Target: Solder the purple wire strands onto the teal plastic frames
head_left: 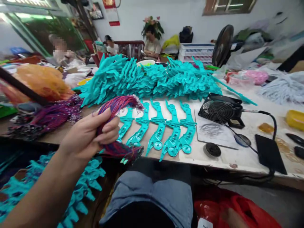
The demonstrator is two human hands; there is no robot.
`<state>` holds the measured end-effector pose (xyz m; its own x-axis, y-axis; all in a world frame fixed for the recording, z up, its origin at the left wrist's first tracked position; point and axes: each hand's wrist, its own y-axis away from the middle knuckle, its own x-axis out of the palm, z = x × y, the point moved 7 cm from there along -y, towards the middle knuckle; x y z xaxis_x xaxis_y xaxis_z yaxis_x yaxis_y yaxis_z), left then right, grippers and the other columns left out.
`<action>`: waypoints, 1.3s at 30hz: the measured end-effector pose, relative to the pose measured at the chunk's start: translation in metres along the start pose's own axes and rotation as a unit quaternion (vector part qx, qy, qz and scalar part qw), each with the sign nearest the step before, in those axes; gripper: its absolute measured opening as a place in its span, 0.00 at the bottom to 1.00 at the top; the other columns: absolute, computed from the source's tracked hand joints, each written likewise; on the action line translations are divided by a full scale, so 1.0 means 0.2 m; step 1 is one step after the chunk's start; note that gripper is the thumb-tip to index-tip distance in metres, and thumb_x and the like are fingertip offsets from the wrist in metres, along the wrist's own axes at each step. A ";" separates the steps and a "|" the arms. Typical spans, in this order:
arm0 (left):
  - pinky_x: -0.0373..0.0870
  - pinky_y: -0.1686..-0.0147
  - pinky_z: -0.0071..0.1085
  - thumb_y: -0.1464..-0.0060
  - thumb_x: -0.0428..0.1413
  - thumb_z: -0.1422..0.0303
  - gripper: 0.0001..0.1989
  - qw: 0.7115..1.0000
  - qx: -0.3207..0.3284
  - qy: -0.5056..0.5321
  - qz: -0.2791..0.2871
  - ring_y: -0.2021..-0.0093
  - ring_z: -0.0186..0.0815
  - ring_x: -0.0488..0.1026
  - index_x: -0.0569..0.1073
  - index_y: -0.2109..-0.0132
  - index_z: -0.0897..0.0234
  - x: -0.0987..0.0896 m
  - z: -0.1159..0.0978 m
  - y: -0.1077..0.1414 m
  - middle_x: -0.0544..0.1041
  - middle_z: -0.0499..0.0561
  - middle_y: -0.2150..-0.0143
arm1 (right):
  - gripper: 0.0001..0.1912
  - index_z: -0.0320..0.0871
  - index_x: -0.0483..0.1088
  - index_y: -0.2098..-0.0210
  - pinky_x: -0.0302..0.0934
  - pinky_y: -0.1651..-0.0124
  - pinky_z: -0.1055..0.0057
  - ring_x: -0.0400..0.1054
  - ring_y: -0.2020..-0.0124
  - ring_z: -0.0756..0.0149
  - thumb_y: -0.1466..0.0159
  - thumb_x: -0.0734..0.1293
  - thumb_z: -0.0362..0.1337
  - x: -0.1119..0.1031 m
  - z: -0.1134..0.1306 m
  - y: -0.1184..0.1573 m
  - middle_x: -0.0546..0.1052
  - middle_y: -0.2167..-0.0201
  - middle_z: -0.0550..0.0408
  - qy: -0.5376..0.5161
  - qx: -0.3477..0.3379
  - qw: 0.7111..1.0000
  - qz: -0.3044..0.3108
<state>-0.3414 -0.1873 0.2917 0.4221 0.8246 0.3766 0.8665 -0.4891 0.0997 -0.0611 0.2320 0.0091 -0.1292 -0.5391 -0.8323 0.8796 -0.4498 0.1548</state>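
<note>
My left hand [102, 129] is wrapped round a bundle of thin red and blue wires [116, 106], raised above the table's front edge. The wires' silvery ends hang over to the right, and their lower ends droop below the fist. Just right of the bundle, several turquoise plastic parts [171, 122] lie side by side on the table [180, 158]. At the bottom right, my right hand [234, 218] is a blur over a red plastic bag [247, 205]; its fingers cannot be made out.
A large turquoise heap [147, 79] spans the table behind. More wires [52, 115] lie left. A small black fan [218, 109], solder reel [212, 149] and black pad [270, 153] are right. Turquoise parts [83, 186] sit low left. People sit beyond the table.
</note>
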 end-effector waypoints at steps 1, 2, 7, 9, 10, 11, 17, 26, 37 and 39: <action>0.50 0.87 0.21 0.38 0.46 0.67 0.22 1.000 0.015 0.014 0.011 0.87 0.22 0.47 0.63 0.81 0.66 -0.01 -0.04 -0.01 0.52 0.43 0.85 | 0.10 0.51 0.66 0.87 0.65 0.80 0.61 0.71 0.82 0.52 0.50 0.63 0.39 -0.03 0.01 -0.02 0.72 0.87 0.54 0.014 0.013 1.000 0.004; 0.50 0.86 0.21 0.37 0.43 0.69 0.22 0.999 0.030 0.028 0.022 0.87 0.22 0.47 0.63 0.80 0.67 -0.03 -0.07 -0.02 0.53 0.43 0.84 | 0.08 0.51 0.70 0.83 0.67 0.77 0.60 0.74 0.79 0.50 0.50 0.64 0.42 -0.08 0.07 -0.04 0.76 0.83 0.52 0.033 0.020 0.999 -0.015; 0.51 0.86 0.19 0.37 0.46 0.67 0.19 0.993 0.039 0.067 0.086 0.88 0.19 0.50 0.61 0.77 0.66 -0.08 -0.17 -0.03 0.58 0.42 0.82 | 0.14 0.48 0.73 0.56 0.69 0.53 0.61 0.75 0.60 0.56 0.39 0.64 0.45 -0.46 1.20 -0.06 0.79 0.61 0.50 0.004 -0.259 0.923 -0.285; 0.50 0.86 0.18 0.40 0.52 0.66 0.15 0.990 0.026 0.058 0.123 0.88 0.19 0.52 0.62 0.74 0.66 -0.09 -0.18 -0.02 0.61 0.42 0.81 | 0.22 0.48 0.67 0.46 0.63 0.44 0.57 0.70 0.50 0.54 0.40 0.67 0.40 -0.51 1.76 -0.04 0.75 0.51 0.48 -0.002 -0.398 0.855 -0.333; 0.49 0.87 0.18 0.41 0.54 0.66 0.13 0.988 0.018 0.049 0.144 0.88 0.19 0.53 0.63 0.72 0.66 -0.09 -0.18 -0.01 0.63 0.43 0.81 | 0.30 0.47 0.61 0.41 0.59 0.41 0.52 0.65 0.43 0.51 0.41 0.69 0.41 -0.51 2.01 -0.05 0.70 0.44 0.45 0.003 -0.461 0.822 -0.334; 0.47 0.87 0.18 0.42 0.55 0.66 0.11 0.986 0.008 0.035 0.165 0.87 0.19 0.54 0.64 0.70 0.65 -0.09 -0.17 0.01 0.64 0.43 0.80 | 0.36 0.46 0.57 0.38 0.55 0.39 0.48 0.58 0.38 0.48 0.43 0.71 0.42 -0.49 2.23 -0.07 0.64 0.39 0.43 0.010 -0.519 0.795 -0.314; 0.57 0.84 0.21 0.46 0.58 0.55 0.16 0.964 -0.036 -0.081 0.251 0.84 0.24 0.63 0.67 0.64 0.66 -0.21 -0.10 0.05 0.68 0.44 0.79 | 0.16 0.41 0.73 0.56 0.66 0.63 0.69 0.72 0.67 0.64 0.45 0.67 0.37 -0.16 2.95 -0.29 0.78 0.67 0.53 0.037 -0.600 0.795 0.088; 0.43 0.34 0.46 0.62 0.68 0.55 0.47 0.960 0.154 -0.195 0.130 0.30 0.49 0.46 0.61 0.36 0.60 -1.01 -0.02 -0.05 0.53 0.61 0.31 | 0.06 0.40 0.69 0.76 0.46 0.82 0.76 0.51 0.86 0.78 0.48 0.68 0.37 -0.09 2.94 -0.45 0.61 0.88 0.64 -0.295 -0.314 0.891 0.144; 0.72 0.63 0.37 0.68 0.58 0.35 0.47 0.945 -0.025 -0.075 0.318 0.61 0.47 0.77 0.72 0.49 0.69 -0.40 -0.02 -0.20 0.79 0.62 0.63 | 0.06 0.39 0.74 0.70 0.53 0.69 0.74 0.61 0.74 0.73 0.42 0.64 0.32 -0.19 3.01 -0.22 0.71 0.78 0.58 0.119 -0.597 0.793 -0.031; 0.71 0.67 0.33 0.73 0.55 0.31 0.48 0.944 -0.043 -0.037 0.325 0.63 0.47 0.77 0.75 0.56 0.70 -0.30 0.00 -0.20 0.79 0.60 0.67 | 0.06 0.41 0.74 0.66 0.57 0.61 0.69 0.62 0.70 0.71 0.39 0.63 0.32 -0.23 2.99 -0.04 0.73 0.74 0.57 0.219 -0.690 0.681 -0.112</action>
<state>-0.4007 -0.2172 0.2646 0.8770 0.3589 0.3196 0.3954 -0.9168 -0.0555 -0.3366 -0.1652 0.3654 -0.4479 -0.1664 -0.8785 0.4921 0.7745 -0.3976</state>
